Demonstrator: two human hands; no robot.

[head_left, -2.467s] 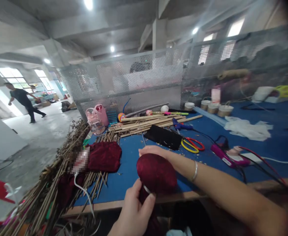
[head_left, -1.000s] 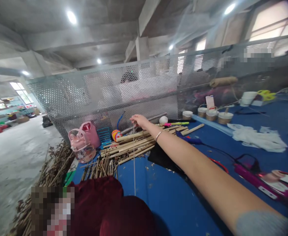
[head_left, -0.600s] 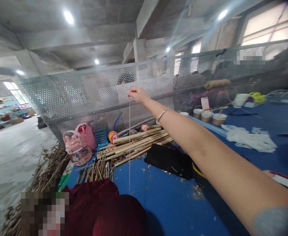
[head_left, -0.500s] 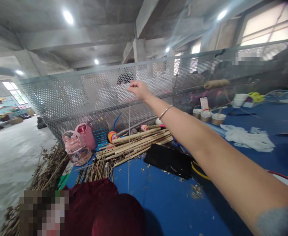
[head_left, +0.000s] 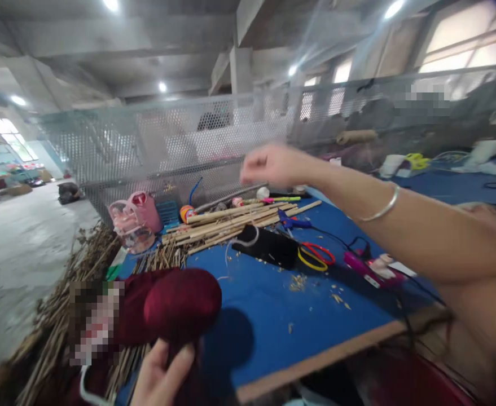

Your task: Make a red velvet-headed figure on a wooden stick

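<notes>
The left hand [head_left: 163, 369] is pinching the gathered cloth beneath a dark red ball [head_left: 184, 304], which is bulging just above the thumb and fingers. The right hand [head_left: 271, 165], blurred and curled, is hovering beyond the sticks [head_left: 231, 221], well apart from the ball; whether it is holding the thread [head_left: 255, 239], I cannot tell.

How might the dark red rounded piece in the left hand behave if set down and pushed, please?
The dark red rounded piece may roll, given its curved top. It probably has some firmness, since its dome shows no sag above the left hand.
</notes>
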